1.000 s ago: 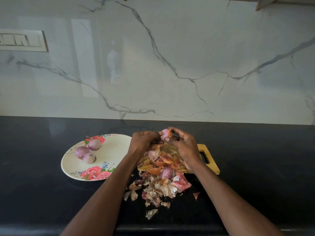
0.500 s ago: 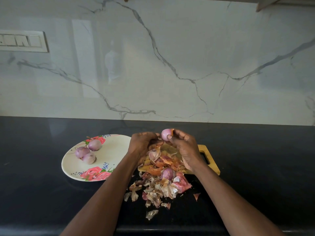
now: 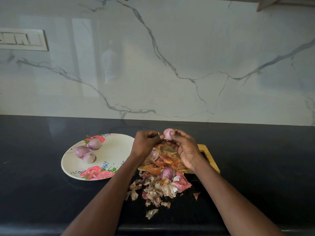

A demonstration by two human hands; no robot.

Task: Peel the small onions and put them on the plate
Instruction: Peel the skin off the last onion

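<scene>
My right hand [image 3: 186,151] holds a small pink onion [image 3: 167,134] in its fingertips above the far end of the wooden cutting board [image 3: 210,159]. My left hand [image 3: 144,144] is curled just left of the onion, its fingers pinching at a shred of skin by the onion's lower side. Three peeled purple onions [image 3: 86,150] lie together on the far left part of the flowered plate [image 3: 115,150]. Another small onion [image 3: 167,172] rests among the heap of peels [image 3: 158,186] below my hands.
The black counter [image 3: 42,184] runs under everything, with its front edge close to my arms. Loose peels spill off the board toward me. A marble wall stands behind, with a switch panel [image 3: 22,40] at the far left.
My right hand has turned the onion and lifted it slightly, so more of its bare pink side shows. My left hand stays close beside it.
</scene>
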